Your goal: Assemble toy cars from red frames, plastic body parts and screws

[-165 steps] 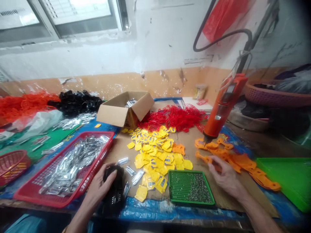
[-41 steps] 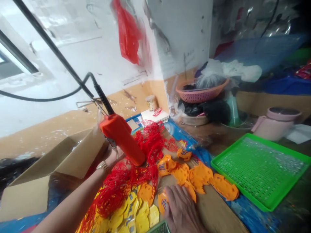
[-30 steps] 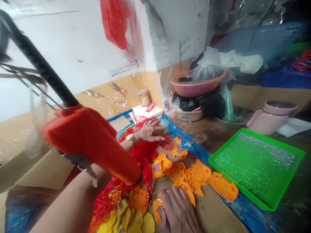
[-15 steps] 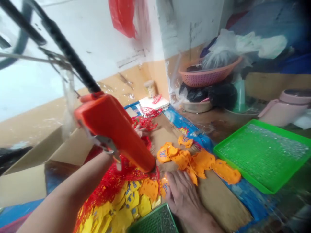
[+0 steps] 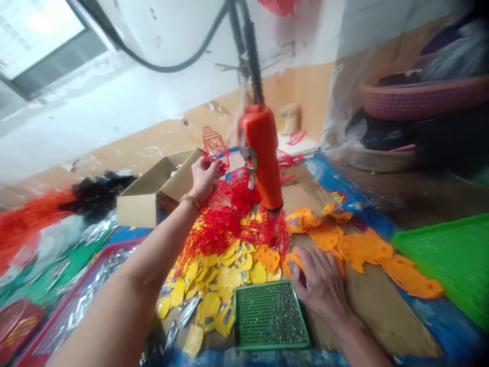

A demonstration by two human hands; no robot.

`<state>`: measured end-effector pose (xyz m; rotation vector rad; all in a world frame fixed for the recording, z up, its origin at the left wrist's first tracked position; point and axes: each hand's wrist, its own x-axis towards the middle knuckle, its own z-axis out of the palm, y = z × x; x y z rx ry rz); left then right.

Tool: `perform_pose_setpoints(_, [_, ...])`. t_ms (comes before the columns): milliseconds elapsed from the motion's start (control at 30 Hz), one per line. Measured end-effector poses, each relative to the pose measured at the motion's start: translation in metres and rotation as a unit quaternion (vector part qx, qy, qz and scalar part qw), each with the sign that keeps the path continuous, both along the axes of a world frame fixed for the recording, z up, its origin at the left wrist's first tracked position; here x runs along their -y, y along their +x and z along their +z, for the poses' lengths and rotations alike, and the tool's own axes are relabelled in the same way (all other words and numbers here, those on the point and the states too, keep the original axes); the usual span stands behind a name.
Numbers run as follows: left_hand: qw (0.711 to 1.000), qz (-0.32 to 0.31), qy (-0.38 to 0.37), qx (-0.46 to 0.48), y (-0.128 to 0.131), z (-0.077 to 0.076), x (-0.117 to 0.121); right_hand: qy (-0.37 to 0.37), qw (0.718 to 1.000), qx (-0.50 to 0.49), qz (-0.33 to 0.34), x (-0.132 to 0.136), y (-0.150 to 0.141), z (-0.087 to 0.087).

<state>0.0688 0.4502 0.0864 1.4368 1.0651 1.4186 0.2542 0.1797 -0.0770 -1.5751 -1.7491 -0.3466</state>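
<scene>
My left hand (image 5: 206, 176) is closed on a thin red plastic lattice piece (image 5: 214, 142), raised beside an open cardboard box. Below it lies a tangled heap of similar red lattice pieces (image 5: 221, 221), over many flat yellow plastic pieces (image 5: 214, 280). On the cardboard sheet my right hand (image 5: 323, 283) lies with bent fingers over an orange plastic piece (image 5: 292, 263) with blue marking; its far side is hidden under the fingers. Between the hands an orange-red power screwdriver (image 5: 263, 158) hangs tip down, held by neither. A small green basket (image 5: 244, 318) with many small screws stands near my right hand.
More orange pieces (image 5: 367, 250) lie in a row to the right, by a bright green tray (image 5: 451, 255). The cardboard box (image 5: 137, 209) stands at the left. A pink tray (image 5: 49, 336) holds shiny silvery pieces. A pink basket (image 5: 416, 99) sits at the back right.
My left hand has come from behind the screwdriver, leftward and up, with a red lattice piece in it. My right hand stays at the orange piece. The view has turned left.
</scene>
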Motion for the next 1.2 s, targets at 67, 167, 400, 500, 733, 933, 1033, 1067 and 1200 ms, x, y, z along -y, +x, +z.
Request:
perform_pose_setpoints(67, [0.999,0.006,-0.039,0.009,-0.036,-0.003,0.032,0.020,1.000,-0.004,0.021,0.000,0.003,-0.003])
perform_pose_setpoints(167, [0.994,0.001,-0.109,0.021,-0.078,-0.016,0.102,0.047,0.996,-0.029,0.063,-0.002,0.009,-0.011])
perform_pose_setpoints(400, [0.961,0.001,-0.228,0.154,-0.093,-0.052,0.248,0.061,0.974,-0.209,0.060,-0.001,0.030,-0.018])
perform_pose_setpoints(500, [0.940,-0.023,-0.272,0.206,-0.086,-0.064,0.285,0.083,0.960,-0.266,-0.010,0.014,0.041,-0.007])
perform_pose_setpoints(733, [0.892,-0.118,-0.334,0.283,-0.071,-0.079,0.329,0.068,0.919,-0.386,-0.045,0.029,0.015,0.028])
perform_pose_setpoints(933, [0.836,-0.229,-0.358,0.348,-0.088,-0.076,0.349,0.024,0.899,-0.438,0.011,0.025,-0.017,0.050])
perform_pose_setpoints(1033, [0.830,-0.270,-0.337,0.353,-0.097,-0.081,0.360,0.010,0.881,-0.472,0.030,0.034,-0.024,0.049])
perform_pose_setpoints(1067, [0.834,-0.279,-0.325,0.347,-0.098,-0.084,0.363,0.007,0.874,-0.485,0.034,0.036,-0.026,0.047])
perform_pose_setpoints(1200, [0.838,-0.308,-0.302,0.332,-0.097,-0.097,0.375,-0.014,0.848,-0.528,0.042,0.015,-0.033,0.044])
